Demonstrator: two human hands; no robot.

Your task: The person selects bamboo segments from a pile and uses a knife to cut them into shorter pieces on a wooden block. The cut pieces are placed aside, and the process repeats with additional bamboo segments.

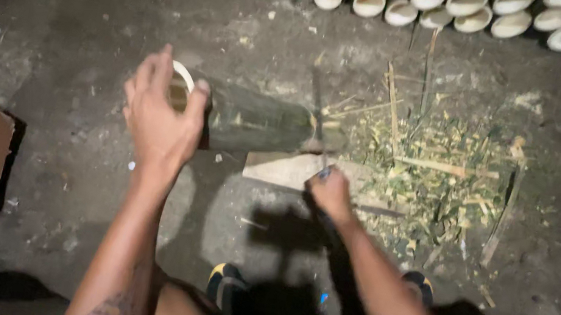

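Head view, looking down: the left hand (161,117) wraps its grip over the open, pale-rimmed end of a thick green bamboo tube (249,120), which lies on its side with its far end resting on a flat pale wooden block (290,171) on the dark concrete floor (87,31). The right hand (330,193) is closed tight around the handle of a blurred long blade (319,110), which stands just at the tube's far end. Green and yellow bamboo shavings (432,169) are heaped right of the block. Cut bamboo sections (431,0) line the far edge, hollow ends facing us.
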